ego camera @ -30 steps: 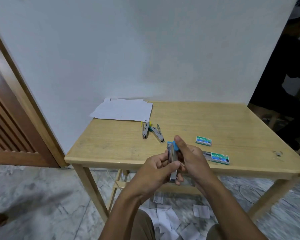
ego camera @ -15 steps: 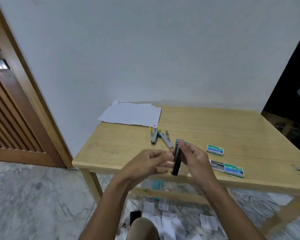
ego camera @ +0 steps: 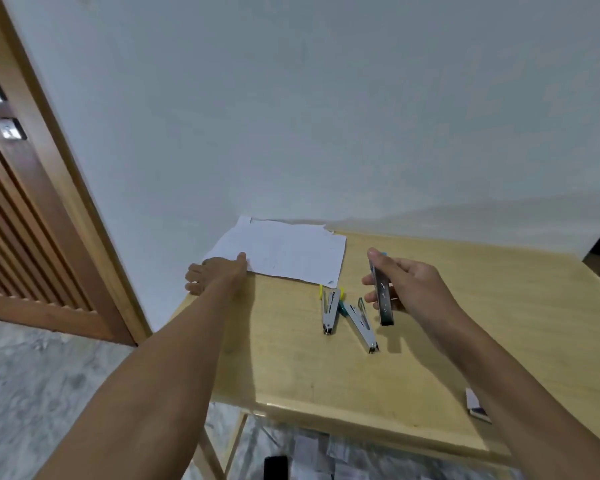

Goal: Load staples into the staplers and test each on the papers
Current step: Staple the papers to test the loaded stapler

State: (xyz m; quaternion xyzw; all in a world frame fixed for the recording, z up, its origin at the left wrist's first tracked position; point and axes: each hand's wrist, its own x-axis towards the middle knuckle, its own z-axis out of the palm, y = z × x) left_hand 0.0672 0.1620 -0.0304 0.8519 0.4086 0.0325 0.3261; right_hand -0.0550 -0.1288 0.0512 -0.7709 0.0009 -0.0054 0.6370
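The left arm stretches forward and to the left across the table [ego camera: 291, 368], and the left hand [ego camera: 215, 273] lies at the near left corner of the papers [ego camera: 281, 251], thumb on top of the sheets and the other fingers curled loosely off the table's left edge; whether it pinches the sheets I cannot tell. The right hand [ego camera: 406, 285] is raised above the table with its fingers wrapped around a stapler [ego camera: 381, 292], which it holds roughly upright, the blue end up by the fingertip and the dark end pointing down. Two more staplers lie on the table between the hands: one with a yellow end [ego camera: 329, 308] just below the papers' near right corner, and one with a green end [ego camera: 359, 322] angled beside it, their coloured ends nearly touching. A staple box [ego camera: 477, 405] shows partly behind the right forearm near the table's front edge. Half a second ago both hands were together at the stapler in front of the table edge; now the left hand has let go and gone out to the papers, while the right hand alone carries the stapler, further over the table. The view has also moved closer to the table.
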